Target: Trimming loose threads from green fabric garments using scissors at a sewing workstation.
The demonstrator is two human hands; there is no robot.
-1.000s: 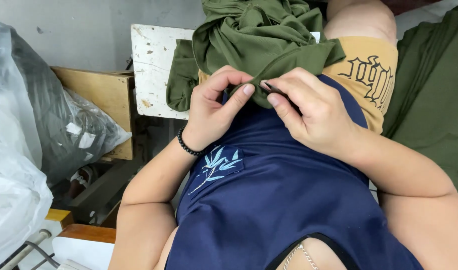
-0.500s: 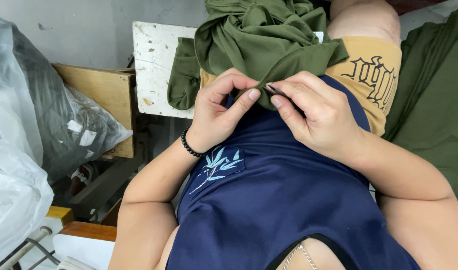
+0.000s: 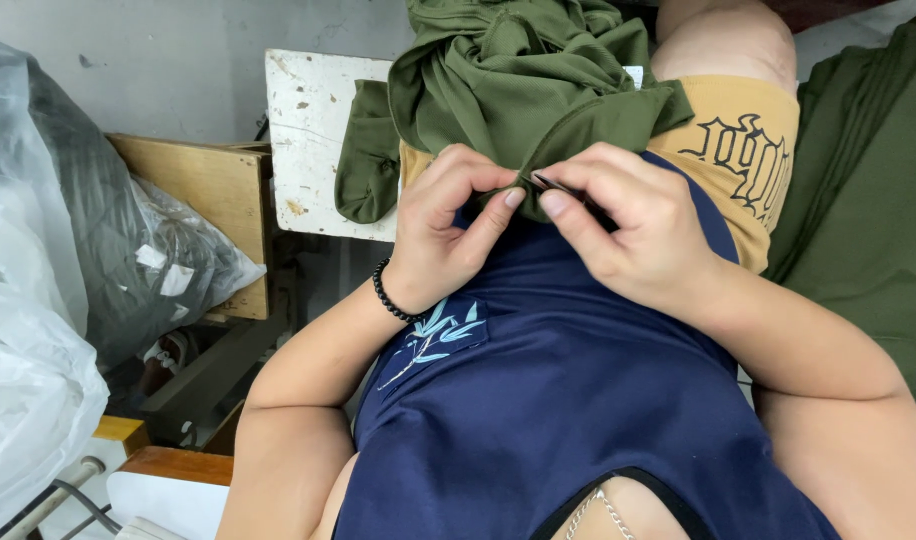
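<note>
An olive green garment (image 3: 523, 85) lies bunched on my lap, over yellow shorts. My left hand (image 3: 448, 225), with a black bead bracelet on its wrist, pinches the garment's lower edge between thumb and fingers. My right hand (image 3: 628, 230) sits right beside it, holding a small dark metal tool (image 3: 556, 185) whose tip touches the same fabric edge. My two hands almost touch each other. Below them is my navy top with a light blue leaf print.
A worn white tabletop (image 3: 313, 130) stands behind the garment. A wooden box (image 3: 213, 195) and clear plastic bags (image 3: 38, 300) of dark fabric fill the left. More green cloth (image 3: 868, 190) hangs at the right.
Both hands stay at the fabric edge. My left thumb and fingers have closed tighter on the green cloth, and the view has shifted slightly.
</note>
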